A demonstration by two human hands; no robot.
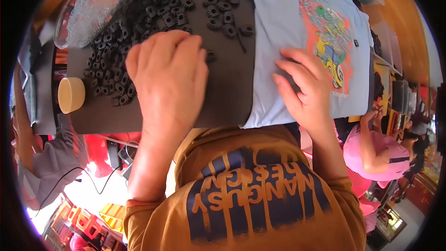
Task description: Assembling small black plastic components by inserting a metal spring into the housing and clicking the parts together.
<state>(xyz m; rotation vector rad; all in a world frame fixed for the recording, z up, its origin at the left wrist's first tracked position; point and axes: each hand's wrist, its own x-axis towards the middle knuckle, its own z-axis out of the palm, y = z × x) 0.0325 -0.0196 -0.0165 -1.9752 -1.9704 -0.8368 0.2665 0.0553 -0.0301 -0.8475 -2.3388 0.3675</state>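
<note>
Beside black parts [174,10], cream cup [71,96], blue shirt [278,23]

Yellow crate [113,216], nearby pink-shirted co-worker [374,151].

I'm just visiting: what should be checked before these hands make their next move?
1. Left hand free: cannot tell; its fingertips are hidden.
2. Right hand open: ok; thumb and fingers are apart over the light blue T-shirt.
3. Black toothed clips gathered together: not ok; a small group lies apart from the main pile.
4. Small metal parts contained: ok; they're in the clear tub.
5. Cream cup away from the table's edge: not ok.
</note>
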